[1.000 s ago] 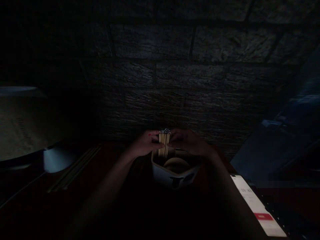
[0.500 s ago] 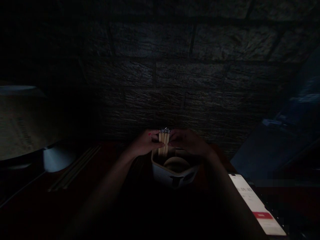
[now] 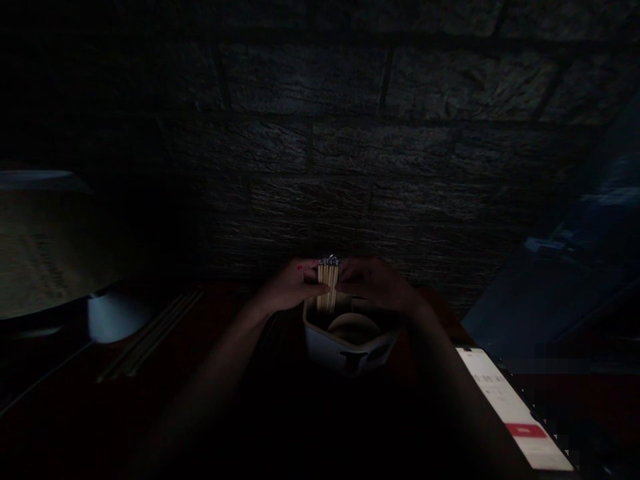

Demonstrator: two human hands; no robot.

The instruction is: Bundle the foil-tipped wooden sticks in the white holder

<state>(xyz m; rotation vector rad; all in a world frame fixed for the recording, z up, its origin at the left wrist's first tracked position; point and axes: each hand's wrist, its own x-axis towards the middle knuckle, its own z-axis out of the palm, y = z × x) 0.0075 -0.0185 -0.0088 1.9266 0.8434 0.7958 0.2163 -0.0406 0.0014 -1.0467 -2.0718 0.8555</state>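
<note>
- Versus half a second ago: bundle of sticks (image 3: pixel 327 279) and both hands essentially unmoved; only the digits on the phone (image 3: pixel 515 403) seem changed, blurred.
- Bundle stands upright, lower ends inside the white-sided box (image 3: pixel 320 343), silvery tips up.
- Handling (judged): light, each stick stiff; smooth shafts may slide on one another, so the bundle could splay if squeezed unevenly. Breakage unlikely. Best hold: around the upper shafts, just under the tips, pressed from both sides.
- Left hand (image 3: pixel 290 290): thumb across the near face, fingers closed on the bundle's left side.
- Right hand (image 3: pixel 383 288): thumb at the right edge, fingers curled behind; exact contact too dark to tell.
- Outward: round piece (image 3: pixel 355 327) in the box; loose sticks (image 3: pixel 163 333) lying to the left.
</note>
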